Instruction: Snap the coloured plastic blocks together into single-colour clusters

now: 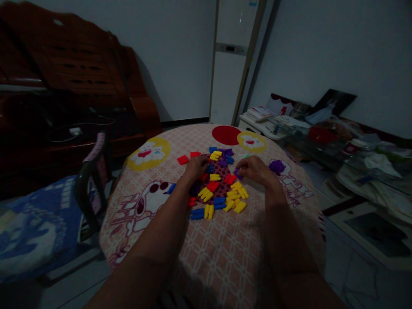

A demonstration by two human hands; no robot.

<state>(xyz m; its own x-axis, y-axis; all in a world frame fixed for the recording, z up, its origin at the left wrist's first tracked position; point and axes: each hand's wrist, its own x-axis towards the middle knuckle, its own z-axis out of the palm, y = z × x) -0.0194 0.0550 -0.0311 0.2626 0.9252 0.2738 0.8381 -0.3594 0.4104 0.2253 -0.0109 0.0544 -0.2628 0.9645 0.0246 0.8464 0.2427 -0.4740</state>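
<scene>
Small plastic pieces with finger-like prongs lie scattered over the middle of the round table; their exact kind is too small to tell. My right hand (255, 170) is closed, its fingertips pinching a purple piece (238, 173) at the right of the pile. My left hand (195, 167) reaches in from the left with fingers curled down among the pieces; whatever they grip is hidden. Near it are a blue piece (210, 168) and a yellow piece (214, 177). Several yellow pieces (237, 190) lie below my right hand. Red pieces (183, 159) sit beyond my left hand.
A patterned cloth covers the table (222, 240). A purple clump (277, 167) lies to the right. A chair (90, 189) with a blue cushion stands left, before a wooden bench (80, 73). Right is a cluttered glass-topped cabinet (302, 137); a tall white unit (230, 81) stands behind.
</scene>
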